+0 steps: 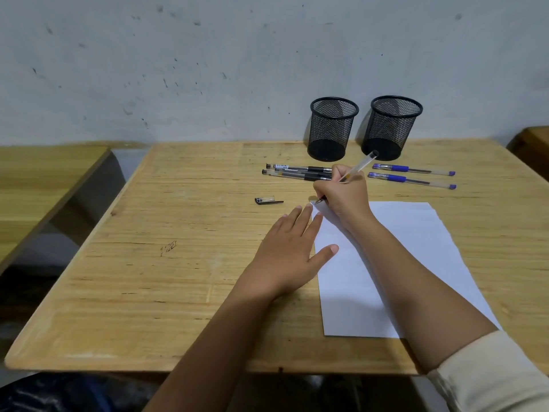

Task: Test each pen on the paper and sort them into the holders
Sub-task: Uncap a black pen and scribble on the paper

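Note:
My right hand (341,190) grips an uncapped black pen (361,164), its tip touching the top left corner of the white paper (401,248). My left hand (289,251) lies flat with fingers spread, pressing the paper's left edge. The pen's cap (268,200) lies on the table to the left. Two black pens (297,171) lie side by side behind my right hand. Two blue pens (413,175) lie to the right. Two black mesh holders stand at the back, the left holder (332,129) and the right holder (390,127), both looking empty.
The wooden table (178,263) meets a grey wall at the back. A second wooden table (44,179) stands to the left across a gap. A dark wooden piece (531,144) shows at the far right edge.

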Available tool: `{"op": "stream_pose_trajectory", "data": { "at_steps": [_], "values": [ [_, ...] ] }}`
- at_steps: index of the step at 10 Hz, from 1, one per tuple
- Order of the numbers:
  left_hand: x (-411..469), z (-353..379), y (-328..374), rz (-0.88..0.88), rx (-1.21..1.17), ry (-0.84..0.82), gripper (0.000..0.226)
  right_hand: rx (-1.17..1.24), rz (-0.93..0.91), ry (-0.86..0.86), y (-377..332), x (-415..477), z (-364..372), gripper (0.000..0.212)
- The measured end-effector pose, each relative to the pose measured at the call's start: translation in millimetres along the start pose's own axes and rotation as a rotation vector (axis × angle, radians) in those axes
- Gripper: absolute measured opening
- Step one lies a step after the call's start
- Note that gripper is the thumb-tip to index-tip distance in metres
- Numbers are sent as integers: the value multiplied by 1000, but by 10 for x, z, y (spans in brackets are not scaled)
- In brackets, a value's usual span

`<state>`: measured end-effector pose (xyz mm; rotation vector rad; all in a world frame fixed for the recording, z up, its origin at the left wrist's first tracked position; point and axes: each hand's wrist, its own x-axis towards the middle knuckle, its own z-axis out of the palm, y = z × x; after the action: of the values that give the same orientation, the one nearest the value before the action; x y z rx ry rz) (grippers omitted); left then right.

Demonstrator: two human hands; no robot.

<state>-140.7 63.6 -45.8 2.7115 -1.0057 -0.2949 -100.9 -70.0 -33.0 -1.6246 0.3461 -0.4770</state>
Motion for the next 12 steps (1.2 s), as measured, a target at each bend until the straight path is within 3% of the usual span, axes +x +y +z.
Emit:
{"op": "stream_pose_trajectory", "data": {
  "at_steps": [7,12],
  "values": [
    [-4,-14,8,-6,3,6,65,-46,8,-2,-43,-4,-10,40],
    [-4,26,-29,17,-16,52,66,60,19,29,-15,-6,-8,42]
  ]
}}
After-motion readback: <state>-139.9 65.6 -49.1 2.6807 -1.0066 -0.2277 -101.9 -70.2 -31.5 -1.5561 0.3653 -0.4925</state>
